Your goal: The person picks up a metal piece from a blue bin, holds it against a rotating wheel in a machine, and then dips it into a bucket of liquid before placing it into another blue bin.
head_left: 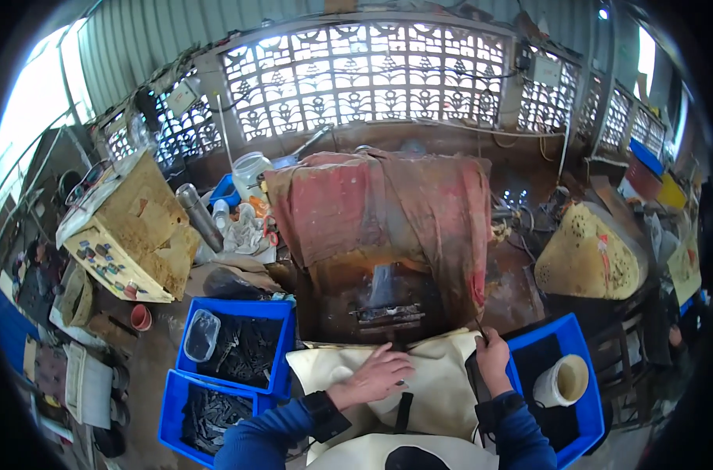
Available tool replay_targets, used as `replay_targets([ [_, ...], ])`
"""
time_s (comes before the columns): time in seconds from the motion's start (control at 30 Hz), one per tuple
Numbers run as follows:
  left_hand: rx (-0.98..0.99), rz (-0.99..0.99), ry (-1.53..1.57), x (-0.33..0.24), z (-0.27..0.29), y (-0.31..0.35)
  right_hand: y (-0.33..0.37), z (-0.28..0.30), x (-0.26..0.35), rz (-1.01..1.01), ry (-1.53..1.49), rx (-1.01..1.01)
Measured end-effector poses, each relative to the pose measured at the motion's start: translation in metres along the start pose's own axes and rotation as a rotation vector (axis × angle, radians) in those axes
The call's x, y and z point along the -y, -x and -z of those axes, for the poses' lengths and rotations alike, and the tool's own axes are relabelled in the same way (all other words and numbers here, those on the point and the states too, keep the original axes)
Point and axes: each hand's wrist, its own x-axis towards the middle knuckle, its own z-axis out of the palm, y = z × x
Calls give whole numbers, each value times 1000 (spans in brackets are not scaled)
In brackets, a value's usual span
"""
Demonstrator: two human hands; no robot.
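My left hand (378, 376) lies over a cream sheet or apron (435, 360) spread across my lap, its fingers stretched out and loosely apart. A small dark spot shows by the fingertips, too small to name. At the sheet's right edge my right hand (494, 359) is closed around a thin dark rod (479, 327), whose tip points up and away. Just beyond the sheet stands a machine opening with a wet metal fixture (389, 315) inside. A stained red cloth (388, 204) drapes over its top and hangs down the right side.
Left of me, two blue bins (292, 345) hold dark metal pieces; a clear plastic tub (202, 335) lies in the farther one. A blue bin (580, 345) on the right holds a cream bucket (562, 381). A stained control box (137, 235) stands far left, a yellowed casing (591, 254) right.
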Motion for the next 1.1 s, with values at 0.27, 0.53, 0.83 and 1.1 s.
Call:
replay_targets([
  [0.27, -371, 118, -89, 12, 23, -28, 11, 22, -25, -117, -183, 21],
  [0.53, -653, 434, -178, 112, 84, -122, 34, 43, -46, -198, -279, 32],
  [0.83, -457, 654, -207, 191, 91, -162, 55, 42, -70, -234, -267, 3],
  [1.1, -399, 709, -247, 192, 87, -163, 51, 30, -93, -220, -224, -12],
])
